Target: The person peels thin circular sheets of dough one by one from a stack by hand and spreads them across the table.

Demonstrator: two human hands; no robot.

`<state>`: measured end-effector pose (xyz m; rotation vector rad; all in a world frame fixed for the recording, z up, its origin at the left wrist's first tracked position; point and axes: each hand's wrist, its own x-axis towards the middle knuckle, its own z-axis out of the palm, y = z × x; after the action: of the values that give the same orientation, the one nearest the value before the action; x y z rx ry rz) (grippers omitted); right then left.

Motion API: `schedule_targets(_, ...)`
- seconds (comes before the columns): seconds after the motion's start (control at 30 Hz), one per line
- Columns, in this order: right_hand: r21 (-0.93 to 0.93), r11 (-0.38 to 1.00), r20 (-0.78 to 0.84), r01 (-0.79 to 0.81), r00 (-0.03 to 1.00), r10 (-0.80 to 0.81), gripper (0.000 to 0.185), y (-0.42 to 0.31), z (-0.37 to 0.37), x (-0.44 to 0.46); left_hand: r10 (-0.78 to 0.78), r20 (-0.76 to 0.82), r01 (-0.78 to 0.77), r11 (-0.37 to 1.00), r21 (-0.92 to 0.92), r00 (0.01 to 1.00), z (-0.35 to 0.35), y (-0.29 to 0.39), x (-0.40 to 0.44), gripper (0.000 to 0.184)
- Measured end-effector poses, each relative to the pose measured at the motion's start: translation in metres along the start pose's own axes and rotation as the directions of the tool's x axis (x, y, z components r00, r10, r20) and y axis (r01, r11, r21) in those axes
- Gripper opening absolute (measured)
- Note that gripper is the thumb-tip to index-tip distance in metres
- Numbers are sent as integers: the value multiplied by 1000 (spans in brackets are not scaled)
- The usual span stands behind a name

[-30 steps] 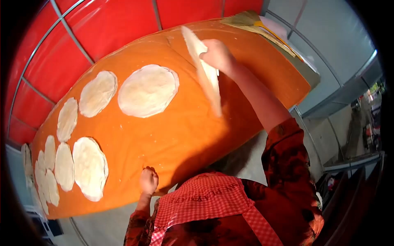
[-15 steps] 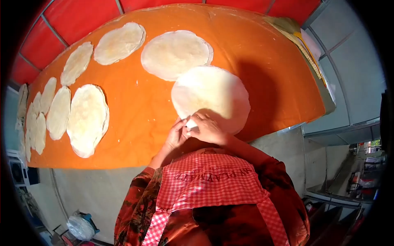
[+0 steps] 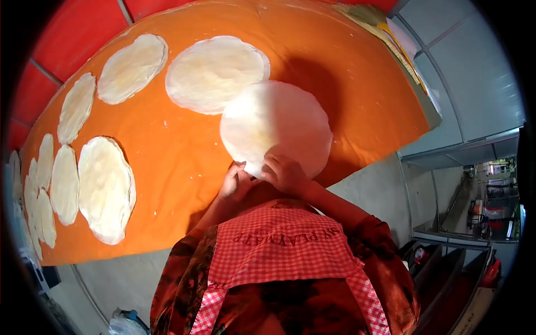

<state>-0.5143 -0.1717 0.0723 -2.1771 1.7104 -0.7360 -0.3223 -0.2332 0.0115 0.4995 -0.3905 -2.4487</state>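
Observation:
A large, pale, thin round flatbread (image 3: 268, 125) lies right in front of me on the orange cloth (image 3: 178, 167). At its near edge my left hand (image 3: 237, 180) is closed, thumb and fingers pinching the rim. Close beside it, my right hand (image 3: 283, 174) also has its fingers closed on the same edge, partly over the top surface. The far left rim of this flatbread meets or overlaps another round flatbread (image 3: 215, 75). My right arm and head shade part of it.
More flatbreads lie to the left, including a long-looking one (image 3: 106, 190) and one near the back (image 3: 133, 68). Several smaller-looking ones sit at the far left. A straw broom (image 3: 365, 25) rests along the table's right edge. Grey floor (image 3: 368, 195) shows below.
The lifted bit of near edge between my hands is now lower and flatter. My hands have moved slightly apart. The view has shifted, so the table sits tilted and further left.

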Motion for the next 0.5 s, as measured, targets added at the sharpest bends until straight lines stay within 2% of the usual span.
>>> schedule_targets(0.03,4,1000,-62,15,998,-15,47,-2,3,1,16,11,-16,1000,-7,1000,0,-1,2,64)
schedule_targets(0.13,6,999,-61,40,997,-39,52,-24,-11,15,36,17,-36,999,-31,999,3,-3,9,62)
schedule_targets(0.23,-104,994,-131,36,990,-49,58,-22,1,11,1,17,-1,999,-34,1000,10,1,10,57)
schedule_targets(0.33,-43,998,-123,-35,992,29,51,-28,-15,10,14,48,-14,1000,-8,999,20,5,9,59)
schedule_targets(0.4,-63,994,-18,-86,996,85,46,-11,-6,5,70,19,-69,997,-25,997,29,3,9,61)
schedule_targets(0.43,-82,990,30,-112,993,115,44,0,-4,2,47,64,-47,999,-3,997,26,6,11,60)
schedule_targets(0.5,-72,991,-19,-115,993,114,33,11,-29,18,-9,167,2,999,39,986,21,9,15,59)
